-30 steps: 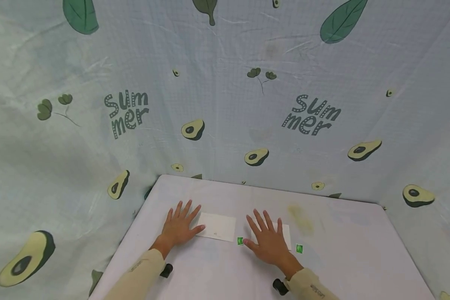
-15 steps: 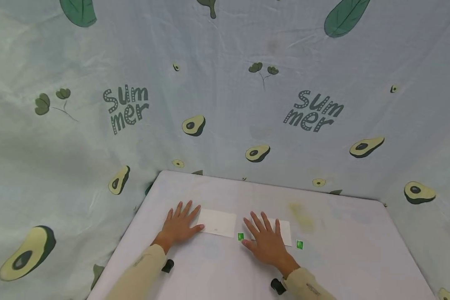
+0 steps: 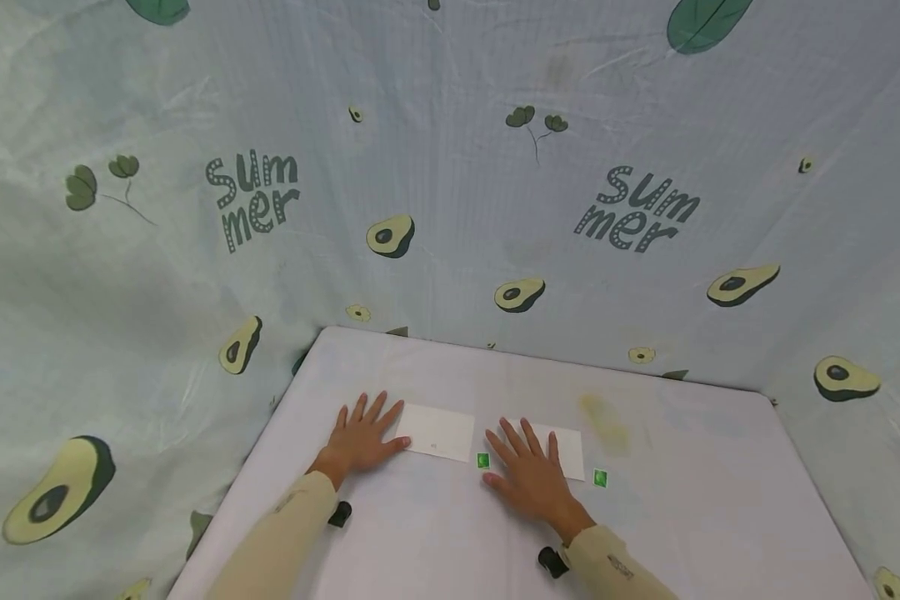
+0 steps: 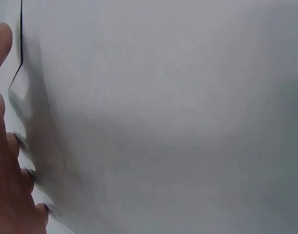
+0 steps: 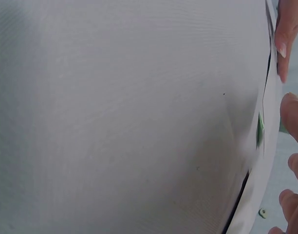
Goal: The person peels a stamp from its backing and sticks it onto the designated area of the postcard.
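Two white rectangular cards lie flat on the table in the head view. My left hand (image 3: 359,442) is spread with its thumb tip at the near left edge of the left card (image 3: 438,432). Over the left part of the right card (image 3: 571,452) reaches my right hand (image 3: 528,477), its fingers spread and hiding some of that card. A small green stamp-like square (image 3: 483,461) lies between the cards, just beyond the right thumb. Another green square (image 3: 601,477) sits at the right card's lower right corner. In the left wrist view, fingers (image 4: 12,145) show along the left edge.
The table has a white cover (image 3: 690,500) with a yellowish stain (image 3: 604,422) toward the back right. Cloth walls (image 3: 450,183) printed with avocados and lettering rise behind the table and at its sides. A black wrist-worn device (image 3: 552,562) sits under the right sleeve.
The head view has tilted downward slightly, so the table and wall prints sit higher or shift in frame. The right hand has drawn slightly to the left and back; the left hand stays put beside its card.
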`<state>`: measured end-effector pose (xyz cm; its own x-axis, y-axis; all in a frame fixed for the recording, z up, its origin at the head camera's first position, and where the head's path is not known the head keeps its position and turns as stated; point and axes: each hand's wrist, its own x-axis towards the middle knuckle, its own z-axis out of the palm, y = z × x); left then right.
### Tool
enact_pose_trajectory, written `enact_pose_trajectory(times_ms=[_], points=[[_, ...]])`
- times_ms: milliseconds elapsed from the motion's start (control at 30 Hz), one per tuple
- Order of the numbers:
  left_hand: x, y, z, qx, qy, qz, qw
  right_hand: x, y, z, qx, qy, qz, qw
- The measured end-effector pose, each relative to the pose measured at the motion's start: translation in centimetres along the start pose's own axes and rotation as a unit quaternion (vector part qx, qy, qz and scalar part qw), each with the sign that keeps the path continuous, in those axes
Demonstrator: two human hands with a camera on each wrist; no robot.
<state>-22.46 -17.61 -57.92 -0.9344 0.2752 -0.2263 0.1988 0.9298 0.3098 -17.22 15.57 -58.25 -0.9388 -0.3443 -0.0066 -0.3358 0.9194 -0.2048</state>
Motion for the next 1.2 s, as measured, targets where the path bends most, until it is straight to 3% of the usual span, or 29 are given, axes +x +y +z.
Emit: enact_pose_trajectory(times_ms=[400,800,1200], points=[[-0.2,0.0,-0.3,0.007,-0.013,-0.016,0.9998,0.7,-0.1,0.7,0.003,-0.002,-0.015,0.9999],[0.5,0.0,-0.3,0.016,-0.026,-0.019,0.9993,1.7,0.6,1.4,0.011,-0.009,-0.016,0.9998],[0.9,0.3,0.1,0.017,-0.032,-0.015,0.9992,1.9,0.9,1.0,0.024,0.02,-0.025,0.9992]])
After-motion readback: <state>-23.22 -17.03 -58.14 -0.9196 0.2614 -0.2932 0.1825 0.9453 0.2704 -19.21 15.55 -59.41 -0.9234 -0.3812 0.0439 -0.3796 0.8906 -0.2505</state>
